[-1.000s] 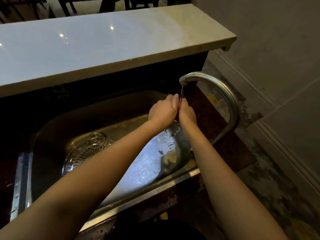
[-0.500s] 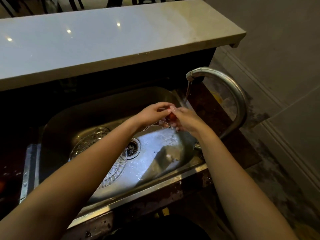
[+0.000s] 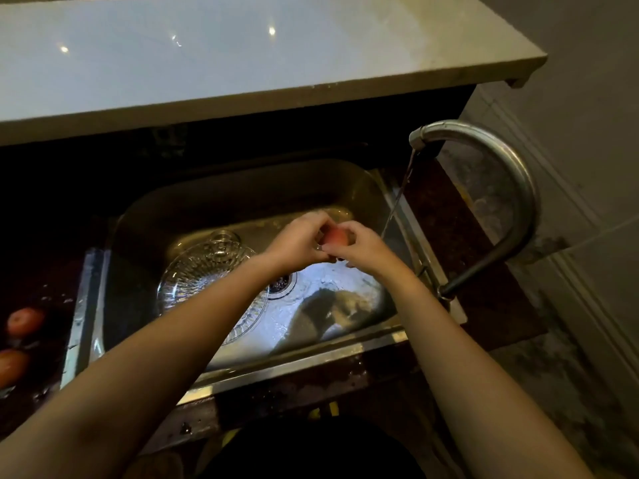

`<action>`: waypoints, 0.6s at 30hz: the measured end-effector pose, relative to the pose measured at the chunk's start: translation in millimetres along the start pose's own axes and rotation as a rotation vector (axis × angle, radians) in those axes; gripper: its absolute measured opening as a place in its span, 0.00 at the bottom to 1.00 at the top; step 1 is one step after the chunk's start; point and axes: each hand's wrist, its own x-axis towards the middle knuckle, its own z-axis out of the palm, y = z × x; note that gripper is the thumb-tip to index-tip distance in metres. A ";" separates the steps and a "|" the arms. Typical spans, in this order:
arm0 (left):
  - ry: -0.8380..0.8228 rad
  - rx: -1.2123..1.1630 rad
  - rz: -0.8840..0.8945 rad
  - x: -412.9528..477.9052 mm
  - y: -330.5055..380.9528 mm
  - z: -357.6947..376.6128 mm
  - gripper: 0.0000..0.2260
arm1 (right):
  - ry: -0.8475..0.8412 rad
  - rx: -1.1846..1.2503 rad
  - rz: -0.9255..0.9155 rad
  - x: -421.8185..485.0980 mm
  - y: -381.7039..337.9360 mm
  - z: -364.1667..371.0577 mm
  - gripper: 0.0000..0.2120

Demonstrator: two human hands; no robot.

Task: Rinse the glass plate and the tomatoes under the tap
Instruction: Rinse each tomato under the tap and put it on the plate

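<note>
**Both hands pinching one tomato over the sink, beside the running water**

Only a pink-red patch of the tomato (image 3: 334,236) shows, since the curled fingers of the left hand (image 3: 297,242) and the right hand (image 3: 363,248) cover most of it as they hold it between them above the sink (image 3: 242,191). The glass plate (image 3: 204,274) lies in the sink's left half, its near edge hidden under the left forearm, and the drain (image 3: 281,281) is partly covered too. A thin stream (image 3: 397,202) from the tap (image 3: 511,174) falls just beside the right hand; whether it touches the tomato cannot be told. On the dark bench (image 3: 45,271) left of the sink lie two more tomatoes (image 3: 25,321), the nearer one cut off by the frame edge.
</note>
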 end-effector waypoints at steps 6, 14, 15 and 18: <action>0.063 0.078 -0.123 -40.0 -35.0 -9.0 0.22 | -0.126 -0.062 -0.052 10.8 -10.6 41.7 0.22; 0.132 0.083 -0.410 -139.8 -90.2 -50.4 0.19 | -0.255 -0.212 -0.015 41.6 -24.4 124.6 0.24; 0.155 0.128 -0.464 -157.8 -98.8 -55.5 0.18 | -0.259 -0.215 -0.001 45.1 -25.4 136.7 0.24; 0.232 0.287 -0.577 -211.6 -116.0 -66.9 0.17 | -0.251 -0.315 -0.031 54.6 -26.2 173.3 0.24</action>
